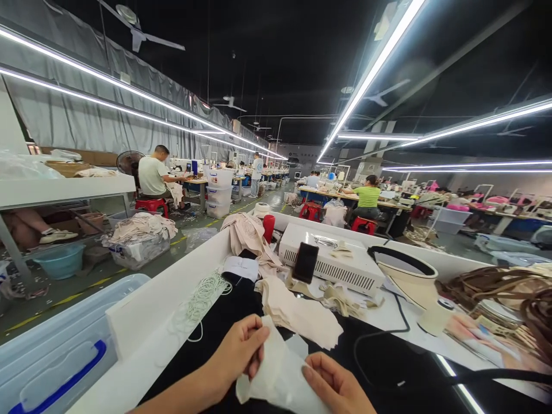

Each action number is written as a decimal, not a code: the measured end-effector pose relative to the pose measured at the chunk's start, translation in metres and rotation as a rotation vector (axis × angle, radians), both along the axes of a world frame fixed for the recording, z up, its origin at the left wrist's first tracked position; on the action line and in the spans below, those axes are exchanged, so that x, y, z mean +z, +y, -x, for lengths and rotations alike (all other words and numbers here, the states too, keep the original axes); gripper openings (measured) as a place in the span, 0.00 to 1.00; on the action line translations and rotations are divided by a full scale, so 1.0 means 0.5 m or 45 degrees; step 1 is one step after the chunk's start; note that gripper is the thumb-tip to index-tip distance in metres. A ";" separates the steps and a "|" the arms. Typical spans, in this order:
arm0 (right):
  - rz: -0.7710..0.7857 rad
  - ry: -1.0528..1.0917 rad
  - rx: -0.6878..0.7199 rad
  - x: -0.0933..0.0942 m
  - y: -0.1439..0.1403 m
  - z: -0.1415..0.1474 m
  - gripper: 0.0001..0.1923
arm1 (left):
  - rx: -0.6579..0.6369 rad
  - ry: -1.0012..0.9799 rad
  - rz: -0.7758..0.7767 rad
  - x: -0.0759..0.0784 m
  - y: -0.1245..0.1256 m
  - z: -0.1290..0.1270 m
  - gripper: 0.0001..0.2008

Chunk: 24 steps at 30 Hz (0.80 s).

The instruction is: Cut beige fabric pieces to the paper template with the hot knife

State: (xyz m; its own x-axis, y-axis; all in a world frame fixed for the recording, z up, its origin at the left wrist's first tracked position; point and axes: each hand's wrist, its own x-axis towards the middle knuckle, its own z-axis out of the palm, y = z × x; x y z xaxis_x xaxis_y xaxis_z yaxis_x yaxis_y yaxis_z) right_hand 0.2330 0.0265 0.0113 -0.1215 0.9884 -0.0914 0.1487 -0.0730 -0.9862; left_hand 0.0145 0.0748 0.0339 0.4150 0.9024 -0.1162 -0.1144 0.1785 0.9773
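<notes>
Near the front of the bench, my left hand pinches the upper left edge of a pale, thin sheet-like piece, either fabric or backing paper; I cannot tell which. On its right side, my right hand grips the same piece between thumb and curled fingers. The piece is slightly folded, and its lower end leaves the picture. Just beyond my hands lies a stack of cream fabric pieces on the black work surface.
Behind the stack stand a phone and a white vented machine. Light green cord lies tangled at left. A cream visor, a thread cone and brown straps fill the right. Co-workers sit at tables farther off.
</notes>
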 end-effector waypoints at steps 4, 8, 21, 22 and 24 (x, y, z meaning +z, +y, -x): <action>-0.174 -0.103 -0.327 -0.015 0.067 -0.041 0.26 | 0.140 -0.026 -0.127 0.031 0.104 -0.023 0.25; -0.229 -0.151 -0.503 -0.001 0.127 -0.072 0.25 | 0.225 -0.046 -0.106 0.039 0.200 -0.052 0.22; -0.548 -0.685 -0.546 -0.017 0.178 -0.088 0.20 | 0.276 0.500 -0.116 -0.025 0.273 -0.034 0.14; -0.549 -0.706 -0.464 -0.014 0.156 -0.075 0.18 | 0.262 0.549 -0.183 -0.025 0.261 -0.017 0.14; -0.539 -0.730 -0.258 -0.006 0.114 -0.047 0.14 | 0.177 0.644 -0.328 -0.019 0.226 0.022 0.15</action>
